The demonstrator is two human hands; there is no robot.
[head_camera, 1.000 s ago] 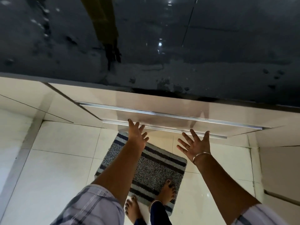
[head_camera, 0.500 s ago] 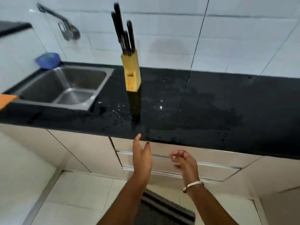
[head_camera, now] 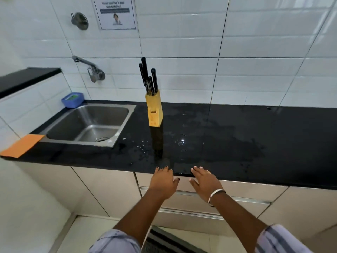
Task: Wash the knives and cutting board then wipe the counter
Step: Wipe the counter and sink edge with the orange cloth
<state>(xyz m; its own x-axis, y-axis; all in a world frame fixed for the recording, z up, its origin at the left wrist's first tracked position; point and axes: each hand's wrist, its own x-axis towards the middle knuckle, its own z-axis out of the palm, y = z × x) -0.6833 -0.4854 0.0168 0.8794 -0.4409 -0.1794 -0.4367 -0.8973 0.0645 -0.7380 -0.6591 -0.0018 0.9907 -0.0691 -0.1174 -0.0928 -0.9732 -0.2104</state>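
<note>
Showing a sink [head_camera: 87, 123] lying in the left part of the worktop [head_camera: 255, 139], a knife block [head_camera: 155, 110] standing just right of it, knives [head_camera: 148, 79] sticking up from it, a tub [head_camera: 72, 99] sitting behind the sink at the back left corner, a cloth [head_camera: 21, 146] lying at the front left corner.

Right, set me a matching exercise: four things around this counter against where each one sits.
Things:
1. knife block
2. orange cloth
3. blue container
4. tap

Places:
A. mounted on the wall above the sink
B. at the far left end of the counter
C. at the sink's back left corner
D. standing upright just right of the sink

Pairs: 1-D, 2-B, 3-C, 4-A
</note>
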